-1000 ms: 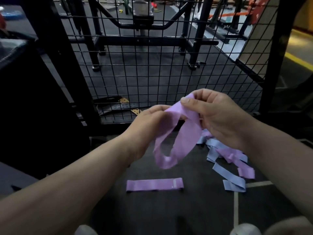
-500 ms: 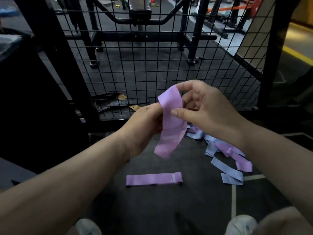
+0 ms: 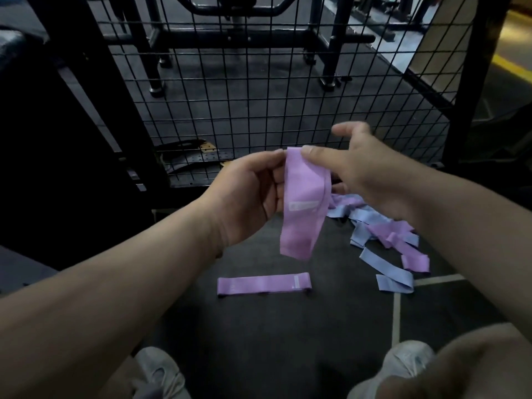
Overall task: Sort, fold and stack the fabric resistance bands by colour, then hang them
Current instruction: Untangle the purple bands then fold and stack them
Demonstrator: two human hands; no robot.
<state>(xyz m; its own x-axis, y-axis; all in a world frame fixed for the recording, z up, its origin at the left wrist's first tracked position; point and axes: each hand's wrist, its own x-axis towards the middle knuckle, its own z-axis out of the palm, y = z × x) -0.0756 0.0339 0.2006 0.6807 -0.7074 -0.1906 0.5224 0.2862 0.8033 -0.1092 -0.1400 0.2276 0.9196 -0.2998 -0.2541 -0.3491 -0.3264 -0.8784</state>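
Observation:
A purple fabric band point(image 3: 302, 205), folded flat, hangs in the air between my hands, its white label facing me. My left hand point(image 3: 250, 191) pinches its top left edge with curled fingers behind it. My right hand point(image 3: 362, 168) pinches the top right corner with the thumb, its other fingers spread. On the floor below lies one folded purple band point(image 3: 263, 284), flat and lengthwise. To the right sits a loose pile of blue and purple bands point(image 3: 383, 237), tangled together.
A black wire mesh panel point(image 3: 259, 96) stands just behind my hands, with gym machine frames beyond it. A black post point(image 3: 472, 82) rises at the right. My two light shoes point(image 3: 161, 372) show at the bottom. Dark rubber flooring has a pale line point(image 3: 396, 312).
The purple band went from an open twisted loop to a flat folded strip hanging straight. Both hands shifted to pinch its top end, and my right fingers spread open.

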